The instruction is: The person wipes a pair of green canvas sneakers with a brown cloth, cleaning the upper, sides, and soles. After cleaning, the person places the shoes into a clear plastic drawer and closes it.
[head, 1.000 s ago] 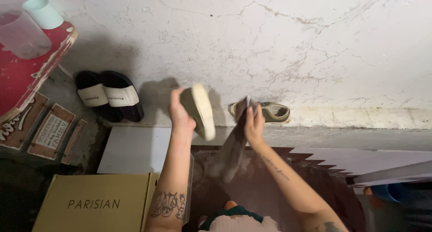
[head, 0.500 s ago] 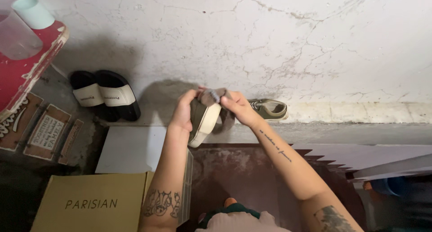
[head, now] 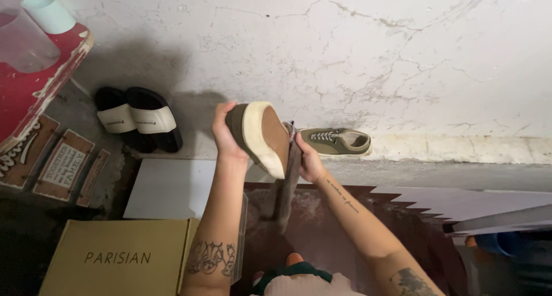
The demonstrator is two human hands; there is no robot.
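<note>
Olive sneaker point(head: 259, 136), sole up, sits clasped in the left hand point(head: 225, 136) above the floor by the wall; the right hand point(head: 309, 161) presses a grey cloth point(head: 286, 187) against it. Its mate point(head: 335, 141) lies just beyond.

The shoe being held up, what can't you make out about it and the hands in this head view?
- Shoe: only the sole and rim face the head camera; its upper is turned away.
- Right hand: fingers hidden behind the shoe and the grey cloth.
- Left hand: fingertips hidden behind the shoe.
- Cloth: its top is tucked behind the shoe.
</note>
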